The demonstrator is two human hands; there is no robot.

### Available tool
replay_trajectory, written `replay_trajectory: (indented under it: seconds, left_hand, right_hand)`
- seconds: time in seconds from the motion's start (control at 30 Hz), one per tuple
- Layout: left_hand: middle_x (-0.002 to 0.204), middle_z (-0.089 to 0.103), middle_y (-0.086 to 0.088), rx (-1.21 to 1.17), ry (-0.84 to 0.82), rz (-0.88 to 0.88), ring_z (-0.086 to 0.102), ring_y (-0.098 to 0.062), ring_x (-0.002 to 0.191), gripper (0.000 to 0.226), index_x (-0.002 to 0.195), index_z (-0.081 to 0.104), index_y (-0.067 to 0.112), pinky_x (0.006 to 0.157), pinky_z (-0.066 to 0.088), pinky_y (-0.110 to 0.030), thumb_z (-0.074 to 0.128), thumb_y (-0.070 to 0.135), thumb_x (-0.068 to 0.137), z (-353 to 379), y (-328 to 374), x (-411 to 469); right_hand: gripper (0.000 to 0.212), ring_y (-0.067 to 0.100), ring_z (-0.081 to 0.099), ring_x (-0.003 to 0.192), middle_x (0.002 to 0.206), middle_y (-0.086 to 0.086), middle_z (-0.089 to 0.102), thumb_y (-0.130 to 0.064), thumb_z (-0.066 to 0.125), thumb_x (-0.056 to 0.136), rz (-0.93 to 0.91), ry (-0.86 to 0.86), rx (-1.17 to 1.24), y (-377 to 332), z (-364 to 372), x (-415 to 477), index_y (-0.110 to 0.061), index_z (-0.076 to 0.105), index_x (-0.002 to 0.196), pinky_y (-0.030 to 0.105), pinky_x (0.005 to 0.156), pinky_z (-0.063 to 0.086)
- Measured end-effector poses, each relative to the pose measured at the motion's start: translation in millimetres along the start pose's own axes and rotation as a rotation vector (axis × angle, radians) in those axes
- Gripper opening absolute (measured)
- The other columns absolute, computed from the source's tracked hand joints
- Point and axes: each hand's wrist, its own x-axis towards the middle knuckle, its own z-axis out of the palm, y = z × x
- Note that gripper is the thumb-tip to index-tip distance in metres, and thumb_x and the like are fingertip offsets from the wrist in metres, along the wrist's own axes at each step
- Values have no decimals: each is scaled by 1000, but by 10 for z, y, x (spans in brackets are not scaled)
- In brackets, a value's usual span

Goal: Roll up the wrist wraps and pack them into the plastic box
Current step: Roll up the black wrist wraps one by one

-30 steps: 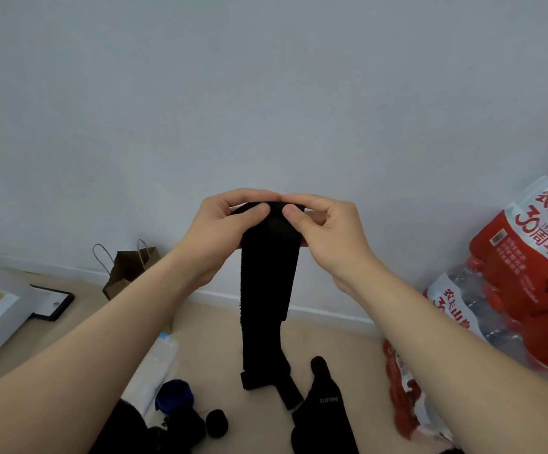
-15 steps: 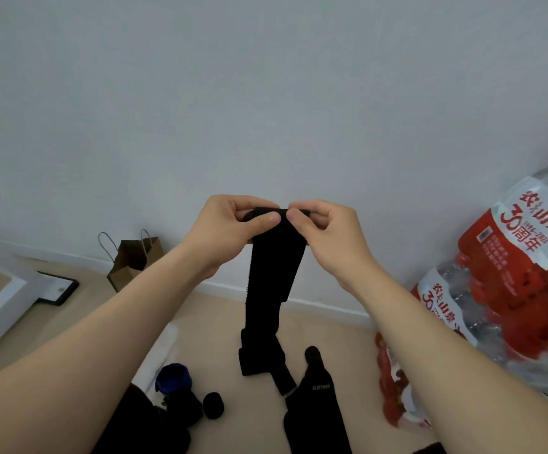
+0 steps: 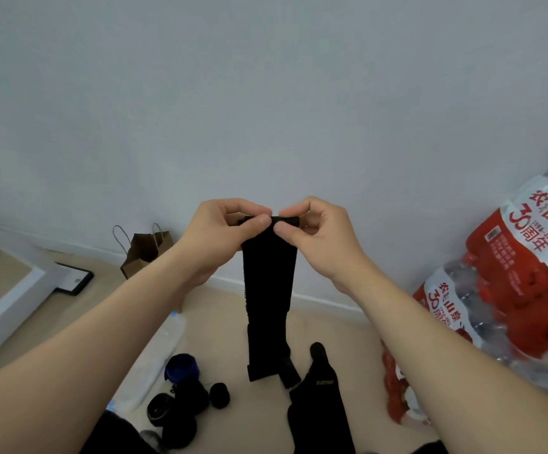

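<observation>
— Where is the wrap at this moment?

— I see the black wrist wrap (image 3: 269,290) held up in front of the wall (image 3: 266,109), between the two hands. Its top edge is turned over into a small tight roll. The rest hangs straight down, with the lower end above the floor (image 3: 223,326) and in front of a foot (image 3: 318,378) in a black sock.

— And the hands?

— The left hand (image 3: 220,231) pinches the left part of that rolled top edge, thumb in front and fingers curled behind. The right hand (image 3: 318,237) pinches the right part in the same way. The two thumbs (image 3: 259,222) lie just beside each other on the cloth.

— Do you see the box?

— A pale translucent thing (image 3: 167,339) lies on the floor low on the left, partly hidden by the left arm (image 3: 108,345). I cannot tell whether it is the plastic box. Just beside it sit a blue roll (image 3: 182,367) and a few black rolls (image 3: 219,394), close together.

— What else is around?

— A brown paper bag (image 3: 145,249) stands against the wall on the left. Shrink-wrapped packs of water bottles (image 3: 511,290) with red labels are stacked on the right.
</observation>
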Motion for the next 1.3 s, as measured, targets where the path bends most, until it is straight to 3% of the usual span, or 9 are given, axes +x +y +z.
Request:
replay_trajectory:
  seconds: [0.1, 0.2, 0.33, 0.57, 0.7, 0.8, 0.97, 1.1, 1.3]
  left_hand:
    - [104, 84, -4, 78, -41, 54, 81, -20, 99, 21, 114, 81, 21, 89, 63, -26, 82, 11, 95, -117, 48, -35]
    - [101, 84, 1, 192, -68, 119, 82, -16, 97, 19, 114, 82, 22, 86, 63, -25, 83, 16, 95, -206, 88, -31]
    - [91, 82, -14, 183, -141, 101, 81, -25, 81, 6, 108, 74, 17, 68, 63, -29, 76, 18, 102, -239, 86, -44]
    - [96, 79, -24, 37, -154, -13, 74, -27, 80, 22, 91, 70, 15, 76, 64, -36, 74, 33, 102, -196, 45, -73]
    - [103, 82, -19, -76, -111, -65, 81, -28, 92, 5, 94, 77, 10, 81, 65, -31, 81, 13, 96, -140, 71, -61]
    - [104, 83, -12, -17, -140, -29, 82, -25, 97, 19, 110, 79, 12, 83, 63, -26, 85, 9, 92, -114, 109, -78]
    - [99, 84, -8, 106, -135, 26, 82, -24, 95, 15, 108, 84, 17, 81, 67, -34, 85, 23, 94, -90, 162, -76]
    - [101, 82, -16, 83, -175, 15, 82, -28, 94, 35, 107, 84, 15, 77, 66, -35, 68, 46, 105, -67, 178, -57]
    - [103, 83, -13, 53, -126, 27, 81, -27, 100, 18, 105, 86, 9, 84, 67, -34, 75, 23, 103, -129, 110, 29]
  right_hand:
    - [17, 37, 79, 98, 99, 25, 78, -20, 82, 97, 25, -72, 60, -65, -14, -31, -22, 78, 113, 51, 96, 63]
    - [14, 23, 82, 95, 97, 9, 84, -15, 74, 103, 20, -121, 16, -94, 19, -27, -17, 78, 116, 40, 89, 65]
    - [11, 17, 81, 89, 94, -2, 84, -14, 72, 104, -8, -75, -93, -101, 124, -30, -24, 71, 107, 37, 88, 64]
    - [19, 25, 78, 82, 84, 0, 80, -15, 79, 96, -73, 19, -162, -61, 183, -138, -33, 72, 96, 51, 85, 64]
    - [19, 25, 80, 86, 88, 1, 82, -12, 84, 91, -61, 22, -142, -92, 119, -164, -29, 77, 94, 50, 90, 65]
    - [5, 34, 79, 90, 91, 13, 82, -21, 77, 101, 16, -54, -43, -113, 11, -154, -19, 77, 105, 50, 86, 65]
    - [10, 13, 80, 96, 99, -4, 83, -20, 69, 106, 3, -74, -152, -145, -8, -70, -24, 77, 109, 39, 94, 62]
    - [12, 18, 79, 94, 100, -4, 82, -17, 73, 102, -36, -43, -176, -163, -14, -14, -29, 73, 104, 49, 95, 63]
    - [11, 40, 77, 92, 95, 21, 79, -31, 70, 106, -7, -99, -75, -126, -44, -15, -21, 77, 105, 59, 93, 62]
